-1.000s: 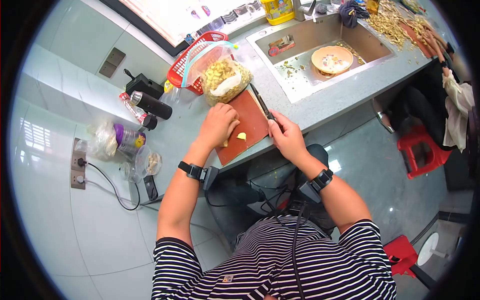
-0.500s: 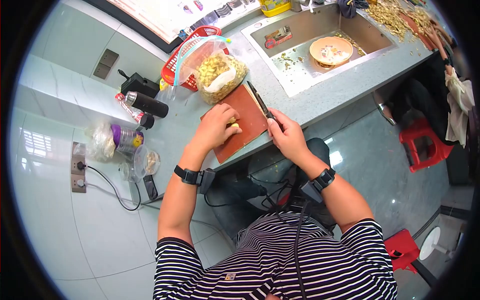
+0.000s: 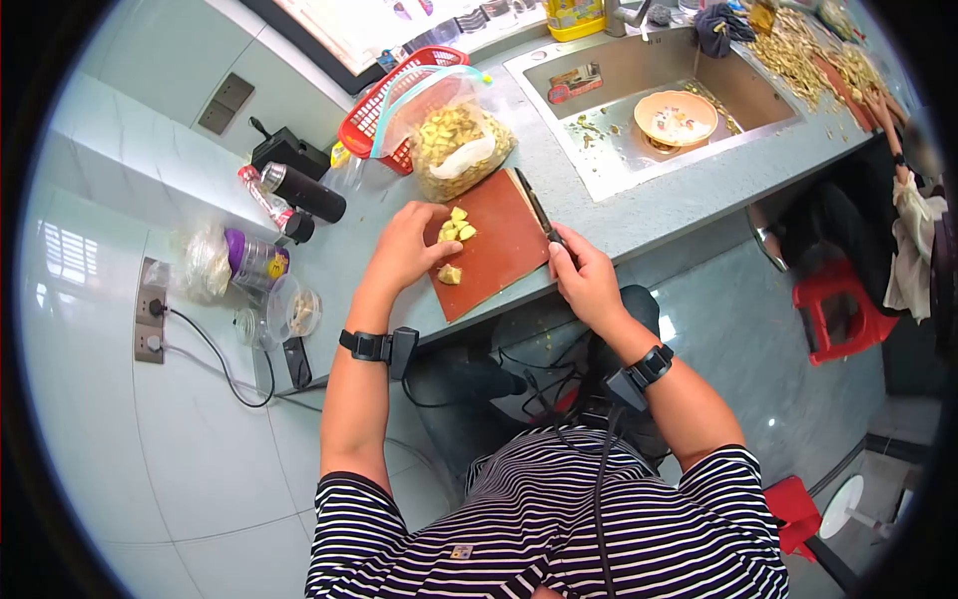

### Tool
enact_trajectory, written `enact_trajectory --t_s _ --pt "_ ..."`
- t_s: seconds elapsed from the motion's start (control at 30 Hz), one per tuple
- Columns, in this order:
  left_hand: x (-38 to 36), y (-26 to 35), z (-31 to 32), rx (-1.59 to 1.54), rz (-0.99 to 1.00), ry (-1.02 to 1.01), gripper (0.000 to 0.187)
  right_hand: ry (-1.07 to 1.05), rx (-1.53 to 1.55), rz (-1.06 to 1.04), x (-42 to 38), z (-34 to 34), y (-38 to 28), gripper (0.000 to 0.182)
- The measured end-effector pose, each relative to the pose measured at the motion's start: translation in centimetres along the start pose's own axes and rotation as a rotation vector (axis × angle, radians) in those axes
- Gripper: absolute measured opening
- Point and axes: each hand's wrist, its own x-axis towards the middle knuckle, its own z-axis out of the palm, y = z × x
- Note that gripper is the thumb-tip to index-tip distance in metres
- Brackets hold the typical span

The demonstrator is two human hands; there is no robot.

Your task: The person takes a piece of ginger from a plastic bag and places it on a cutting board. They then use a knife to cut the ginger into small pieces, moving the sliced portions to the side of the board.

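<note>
Several pale yellow-green chopped pieces (image 3: pixel 457 230) lie in a small cluster on the reddish-brown cutting board (image 3: pixel 504 245). One separate piece (image 3: pixel 449 274) sits a little nearer to me. My left hand (image 3: pixel 407 248) is at the board's left side, thumb and fingers apart, curved around the cluster's left edge and touching or almost touching it. In my right hand (image 3: pixel 583 276) is the handle of a black knife (image 3: pixel 540 212). Its blade lies along the board's right edge, pointing away from me. Just beyond the board stands a clear zip bag (image 3: pixel 459 150) full of similar pieces.
Behind the bag is a red basket (image 3: pixel 374 112). A steel sink (image 3: pixel 599 150) holds a peach-coloured bowl (image 3: pixel 677 118). At left stand a black thermos (image 3: pixel 304 192) and a purple-labelled jar (image 3: pixel 256 260). Another person's hand (image 3: pixel 880 108) is at peelings (image 3: pixel 788 50) at far right.
My left hand has drawn back leftward and opened, uncovering the chopped pieces. The knife stays in my right hand at the board's right edge. The whole view has shifted slightly.
</note>
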Motion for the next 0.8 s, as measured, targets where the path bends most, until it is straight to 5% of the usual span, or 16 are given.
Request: enact_trajectory --t_s 0.13,0.2,0.33,0.8 --pt "-0.1 -1.7 1.7 -0.173 -0.195 -0.146 0.05 0.009 0.066 0.039 -0.2 0.3 0.2 0.046" --pt "-0.3 -1.8 2.3 -0.387 -0.195 -0.047 0.043 0.013 0.108 0.05 -0.4 0.3 -0.1 0.046" --pt "-2.6 -1.3 1.5 -0.298 -0.161 0.251 0.034 -0.055 0.144 0.146 -2.2 0.3 -1.0 0.046" --pt "-8.8 1.1 6.3 -0.565 -0.105 0.335 0.027 -0.33 -0.13 0.262 -5.2 2.9 -4.4 0.047"
